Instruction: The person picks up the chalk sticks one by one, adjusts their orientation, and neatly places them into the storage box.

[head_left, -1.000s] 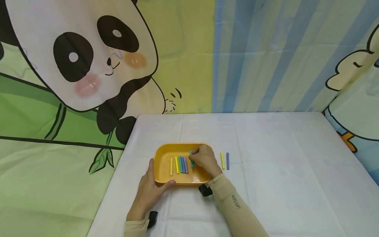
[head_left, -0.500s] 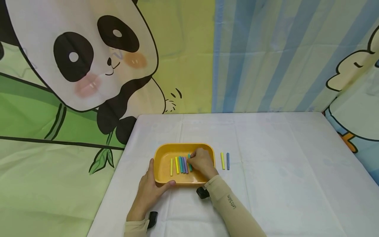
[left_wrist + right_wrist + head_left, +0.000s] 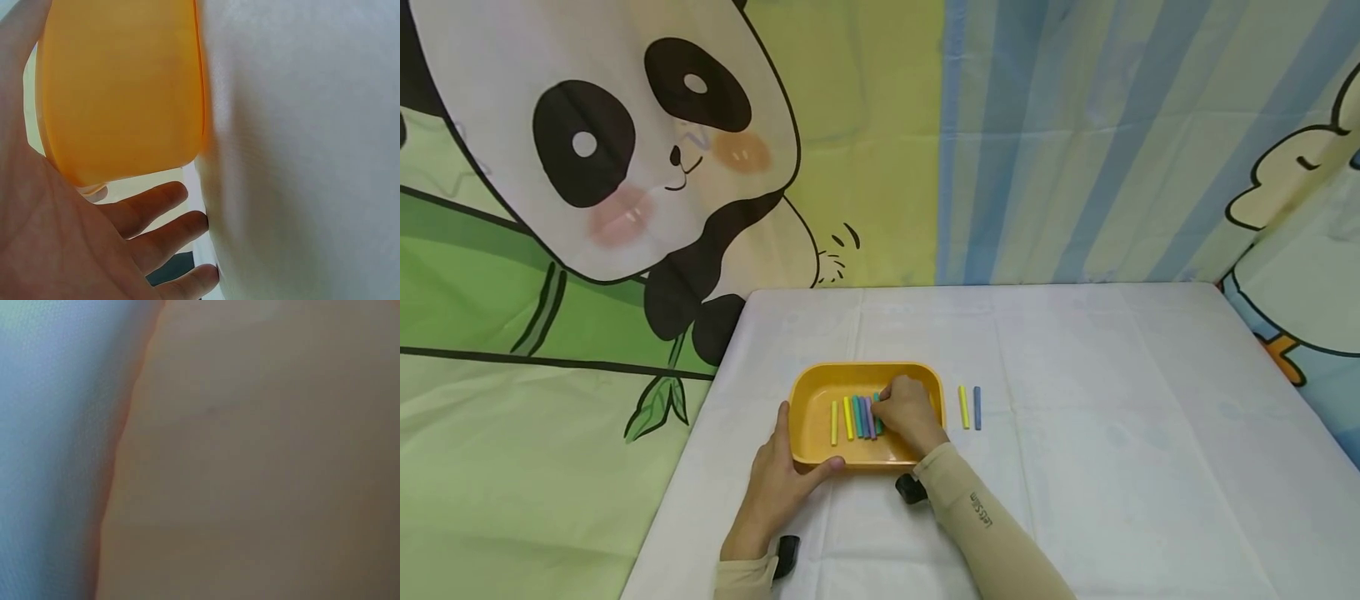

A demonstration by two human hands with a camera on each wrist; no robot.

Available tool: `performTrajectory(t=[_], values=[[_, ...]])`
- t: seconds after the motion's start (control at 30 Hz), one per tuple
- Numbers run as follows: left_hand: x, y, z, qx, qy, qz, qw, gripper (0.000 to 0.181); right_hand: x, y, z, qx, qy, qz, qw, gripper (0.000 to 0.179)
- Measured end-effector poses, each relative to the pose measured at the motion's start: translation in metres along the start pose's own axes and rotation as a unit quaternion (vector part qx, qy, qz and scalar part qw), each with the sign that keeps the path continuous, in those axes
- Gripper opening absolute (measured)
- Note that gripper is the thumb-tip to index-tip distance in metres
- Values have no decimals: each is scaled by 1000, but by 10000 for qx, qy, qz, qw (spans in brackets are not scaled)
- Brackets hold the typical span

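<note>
In the head view, a yellow-orange tray (image 3: 809,400) sits on the white cloth. My left hand (image 3: 777,490) steadies its near left corner, thumb along the front rim. The left wrist view has the palm against the tray wall (image 3: 125,94), fingers extended and spread. My right hand (image 3: 913,415) is inside the tray and pinches a teal chalk stick (image 3: 879,427), partly hidden by the fingers. Just left of it stands a close row of sticks, including a purple chalk stick (image 3: 871,418) and a yellow one (image 3: 848,418). Another yellow chalk stick (image 3: 834,423) lies apart at left.
On the cloth right of the tray lie a yellow chalk stick (image 3: 964,407) and a blue chalk stick (image 3: 977,408), side by side. A printed panda curtain (image 3: 880,167) hangs behind the table. Skin and pale cloth, blurred, fill the right wrist view.
My right hand has shifted slightly left and nearer, bringing the teal chalk stick down beside the purple one. My left hand and the tray have stayed in place.
</note>
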State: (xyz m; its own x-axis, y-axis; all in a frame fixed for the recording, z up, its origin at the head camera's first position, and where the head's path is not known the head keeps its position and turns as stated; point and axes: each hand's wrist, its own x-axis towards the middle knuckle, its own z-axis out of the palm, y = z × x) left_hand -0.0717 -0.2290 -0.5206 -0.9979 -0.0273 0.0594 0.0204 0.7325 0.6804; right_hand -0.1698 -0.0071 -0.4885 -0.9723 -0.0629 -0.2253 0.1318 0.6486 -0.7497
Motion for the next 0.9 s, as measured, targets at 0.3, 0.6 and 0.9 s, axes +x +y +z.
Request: performTrajectory(t=[0.3,0.6,0.9], values=[[0,-1,0,58,32,41,10000,129,1,2,-1,-6,-133,-1,9999,19],[0,-2,-1,15,96,176,9998,128,-6,-1,-11,-168,-89,-137,9997,15],[-1,0,-1,-24,88,148,9998,129,-10,-4,-23,-86,73,-174,9998,24]])
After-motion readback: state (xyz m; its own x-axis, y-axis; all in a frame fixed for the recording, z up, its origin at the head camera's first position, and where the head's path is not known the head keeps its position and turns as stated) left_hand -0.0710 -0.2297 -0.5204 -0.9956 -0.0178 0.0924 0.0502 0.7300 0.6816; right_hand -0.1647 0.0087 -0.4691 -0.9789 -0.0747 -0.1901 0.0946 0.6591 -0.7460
